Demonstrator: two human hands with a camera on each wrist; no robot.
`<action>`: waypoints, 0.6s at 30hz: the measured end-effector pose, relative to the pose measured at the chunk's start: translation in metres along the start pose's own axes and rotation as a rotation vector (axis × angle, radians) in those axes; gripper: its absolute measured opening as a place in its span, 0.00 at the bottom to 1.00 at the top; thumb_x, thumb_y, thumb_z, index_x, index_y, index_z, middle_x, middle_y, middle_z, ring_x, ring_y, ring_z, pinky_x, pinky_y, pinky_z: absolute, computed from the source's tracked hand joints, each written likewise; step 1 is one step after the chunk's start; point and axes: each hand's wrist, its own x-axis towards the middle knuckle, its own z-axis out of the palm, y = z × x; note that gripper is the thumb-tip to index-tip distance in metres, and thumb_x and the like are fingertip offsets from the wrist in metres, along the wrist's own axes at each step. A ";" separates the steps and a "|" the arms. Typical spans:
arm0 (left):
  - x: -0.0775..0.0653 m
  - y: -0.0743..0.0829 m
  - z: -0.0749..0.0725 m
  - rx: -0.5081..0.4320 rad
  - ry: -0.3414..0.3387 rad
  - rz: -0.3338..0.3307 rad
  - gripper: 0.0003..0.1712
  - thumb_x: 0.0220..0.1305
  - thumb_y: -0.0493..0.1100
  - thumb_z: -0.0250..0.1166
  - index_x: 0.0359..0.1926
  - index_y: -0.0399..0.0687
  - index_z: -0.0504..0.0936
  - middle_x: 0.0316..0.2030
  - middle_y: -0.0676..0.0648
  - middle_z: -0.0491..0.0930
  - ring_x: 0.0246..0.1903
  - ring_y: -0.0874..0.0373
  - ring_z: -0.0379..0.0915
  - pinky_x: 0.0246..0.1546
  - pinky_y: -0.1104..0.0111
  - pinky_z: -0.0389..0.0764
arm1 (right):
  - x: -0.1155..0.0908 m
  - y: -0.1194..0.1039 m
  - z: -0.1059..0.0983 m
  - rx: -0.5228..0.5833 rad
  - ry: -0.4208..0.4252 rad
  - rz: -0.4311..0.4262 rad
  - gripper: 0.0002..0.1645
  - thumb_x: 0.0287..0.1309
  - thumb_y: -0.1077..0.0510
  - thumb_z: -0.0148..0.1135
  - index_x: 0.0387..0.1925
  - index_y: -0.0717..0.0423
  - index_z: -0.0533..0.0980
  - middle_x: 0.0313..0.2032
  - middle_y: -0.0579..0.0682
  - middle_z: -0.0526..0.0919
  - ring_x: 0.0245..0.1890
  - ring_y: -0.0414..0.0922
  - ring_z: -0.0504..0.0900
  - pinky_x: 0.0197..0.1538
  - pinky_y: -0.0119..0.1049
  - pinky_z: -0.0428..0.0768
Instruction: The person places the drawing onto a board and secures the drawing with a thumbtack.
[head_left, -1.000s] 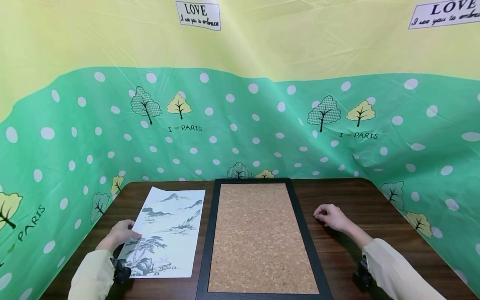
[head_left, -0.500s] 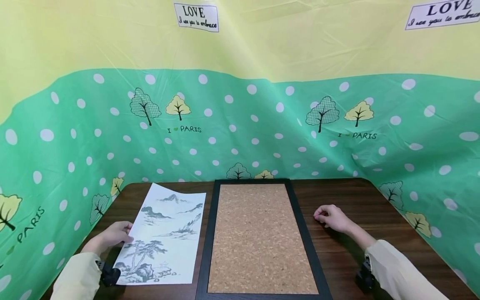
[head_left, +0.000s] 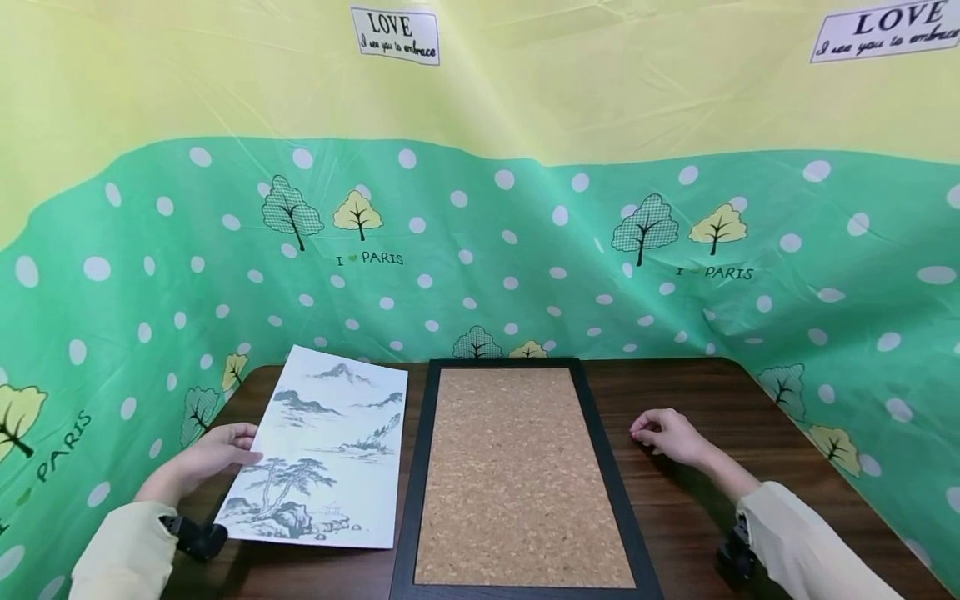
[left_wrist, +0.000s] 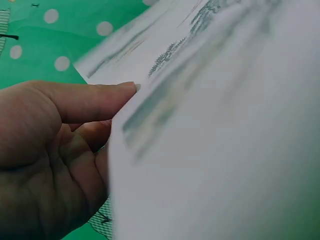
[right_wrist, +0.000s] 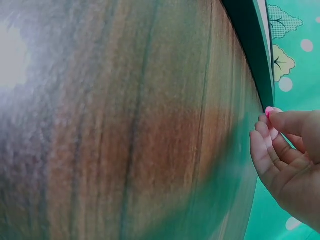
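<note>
My left hand point(head_left: 213, 454) pinches the left edge of a white sheet of paper point(head_left: 322, 450) printed with a grey ink landscape of mountains and pines. The sheet is lifted and tilted, its top edge overlapping the curtain behind in the head view. From the left wrist, the thumb point(left_wrist: 100, 97) lies on the printed face and the other fingers go behind it. To its right lies a cork board point(head_left: 517, 475) in a black frame. Beyond the board's right side, my right hand point(head_left: 670, 435) pinches a small pink push pin point(right_wrist: 269, 111), mostly hidden by thumb and fingertip.
The dark wooden table point(head_left: 720, 392) carries the board in its middle, reaching to the back edge. A green and yellow curtain point(head_left: 517, 250) with dots and trees hangs close behind and along both sides. Dark wrist cameras point(head_left: 197, 537) sit on both sleeves.
The left hand has shifted left and upward along the sheet's edge, and the sheet has risen off the table with its top tilting up. The right hand has hardly moved.
</note>
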 end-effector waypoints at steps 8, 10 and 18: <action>-0.004 0.014 -0.007 -0.001 0.027 0.022 0.27 0.58 0.35 0.60 0.54 0.24 0.62 0.34 0.46 0.77 0.33 0.56 0.75 0.34 0.63 0.76 | -0.002 0.000 -0.001 0.016 -0.003 0.005 0.05 0.58 0.67 0.54 0.33 0.66 0.76 0.28 0.53 0.76 0.26 0.46 0.74 0.28 0.36 0.78; -0.004 0.017 -0.007 -0.013 0.032 0.025 0.29 0.58 0.35 0.60 0.56 0.24 0.60 0.35 0.46 0.77 0.34 0.56 0.75 0.34 0.64 0.76 | -0.002 0.000 -0.001 0.020 -0.003 0.004 0.05 0.58 0.67 0.54 0.33 0.66 0.76 0.28 0.53 0.76 0.26 0.46 0.74 0.28 0.36 0.78; 0.000 0.039 0.008 -0.073 -0.012 0.079 0.28 0.59 0.36 0.59 0.56 0.25 0.60 0.37 0.45 0.77 0.35 0.57 0.75 0.35 0.65 0.77 | -0.003 -0.003 -0.001 0.021 0.003 -0.010 0.05 0.58 0.68 0.53 0.33 0.66 0.76 0.28 0.53 0.77 0.27 0.46 0.74 0.28 0.36 0.78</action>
